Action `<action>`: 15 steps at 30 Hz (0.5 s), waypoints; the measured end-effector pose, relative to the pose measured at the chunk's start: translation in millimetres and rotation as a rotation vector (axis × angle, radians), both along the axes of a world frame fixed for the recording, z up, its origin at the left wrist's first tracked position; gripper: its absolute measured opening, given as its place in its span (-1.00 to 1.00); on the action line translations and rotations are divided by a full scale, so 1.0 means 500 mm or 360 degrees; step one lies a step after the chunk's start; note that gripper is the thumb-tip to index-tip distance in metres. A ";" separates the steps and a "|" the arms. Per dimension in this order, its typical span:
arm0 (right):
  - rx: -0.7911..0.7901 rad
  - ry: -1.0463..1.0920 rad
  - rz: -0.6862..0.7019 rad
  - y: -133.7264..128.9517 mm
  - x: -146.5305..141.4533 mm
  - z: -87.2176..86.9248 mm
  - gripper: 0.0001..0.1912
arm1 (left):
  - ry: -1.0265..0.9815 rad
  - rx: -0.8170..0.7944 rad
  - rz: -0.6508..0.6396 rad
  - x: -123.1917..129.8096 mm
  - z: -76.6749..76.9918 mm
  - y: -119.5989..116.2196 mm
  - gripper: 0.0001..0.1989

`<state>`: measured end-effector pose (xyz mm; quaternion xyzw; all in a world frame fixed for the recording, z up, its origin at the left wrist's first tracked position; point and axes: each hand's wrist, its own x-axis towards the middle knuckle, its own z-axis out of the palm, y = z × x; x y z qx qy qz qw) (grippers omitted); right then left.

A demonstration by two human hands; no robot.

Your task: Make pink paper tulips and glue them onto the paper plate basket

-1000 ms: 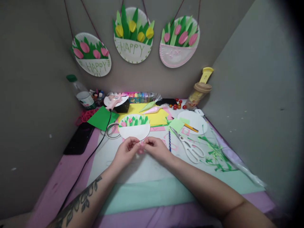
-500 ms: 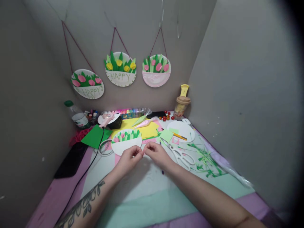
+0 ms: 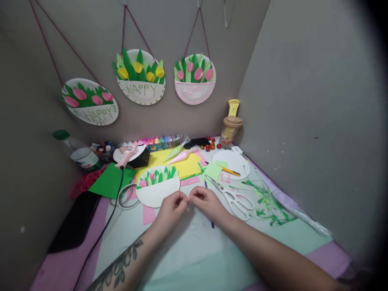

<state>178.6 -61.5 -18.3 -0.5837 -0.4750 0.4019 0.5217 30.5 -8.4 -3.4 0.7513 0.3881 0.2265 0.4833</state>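
My left hand (image 3: 173, 208) and my right hand (image 3: 207, 204) meet over the middle of the table, thumbs and fingertips pinched together. A small pink piece of paper (image 3: 189, 198) shows faintly between the fingertips, mostly hidden by them. Just behind my left hand lies a white paper-plate basket (image 3: 157, 190) with green paper leaves and pink tulips along its top. White-handled scissors (image 3: 233, 198) rest to the right of my right hand, blades partly apart. A dark blue pen (image 3: 212, 224) lies partly under my right wrist.
Three decorated plates hang on the wall, one lettered HAPPY (image 3: 141, 89). A pink glue gun (image 3: 125, 155) trails a black cable across the left side. Behind are yellow sheets (image 3: 157, 157) and a bottle (image 3: 83, 155). Green scraps (image 3: 269, 202) and a yellow pencil (image 3: 230, 171) lie right.
The view has shifted closer, so the wall plates and left-side things sit farther left. Both hands are still pinched together, a little lower and to the right in view.
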 end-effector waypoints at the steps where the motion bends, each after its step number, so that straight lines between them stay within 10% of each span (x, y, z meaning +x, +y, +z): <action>1: -0.0003 -0.0006 -0.0005 0.002 -0.002 -0.003 -0.92 | -0.0003 -0.0008 0.0007 0.001 -0.003 0.000 -0.79; 8: -0.0079 -0.0261 -0.0025 -0.007 0.019 0.025 -0.83 | -0.0138 -0.0035 0.0093 0.001 -0.006 0.000 -0.78; 15: -0.0671 -0.1621 -0.0152 -0.122 0.149 0.086 -0.78 | -0.0398 -0.0074 0.0286 -0.014 0.010 0.010 -0.82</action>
